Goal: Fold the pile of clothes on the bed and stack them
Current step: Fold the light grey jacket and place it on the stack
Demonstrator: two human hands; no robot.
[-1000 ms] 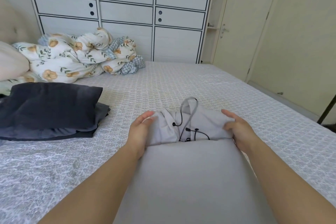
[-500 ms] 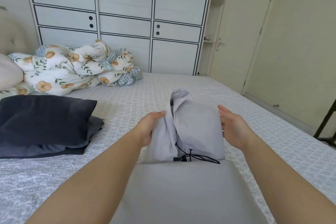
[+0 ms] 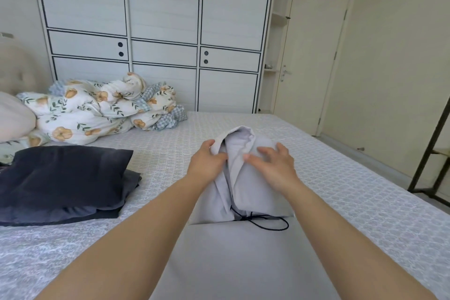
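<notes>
At the far left a smooth, pale pillow [image 3: 14,117] bulges at the head of the bed [image 3: 353,202], whose cover is a grey-white weave with a small repeating lattice pattern. Beside the pillow lies a crumpled floral duvet [image 3: 92,107], puffy white cloth printed with orange blooms and green sprigs, a blue gingham lining showing at its folds. Nearer on the left sits a stack of folded dark clothes [image 3: 60,182], navy and charcoal, soft and matte, with squared edges. Behind stands a white panelled wardrobe [image 3: 155,31] lined in black. In the middle of the bed lies the light grey hoodie [image 3: 255,192], smooth jersey, its body a flat folded slab toward the camera and its hood raised in a rounded peak, a thin black drawstring [image 3: 267,221] looping at the fold. The left hand [image 3: 207,165] grips the hood's left edge, thumb on top and fingers curled round the cloth, forearm stretched forward. The right hand [image 3: 272,165] lies on the hood's right side with fingers spread and pressing flat. At the right are a cream door [image 3: 314,56] and a black metal rack [image 3: 433,148].
</notes>
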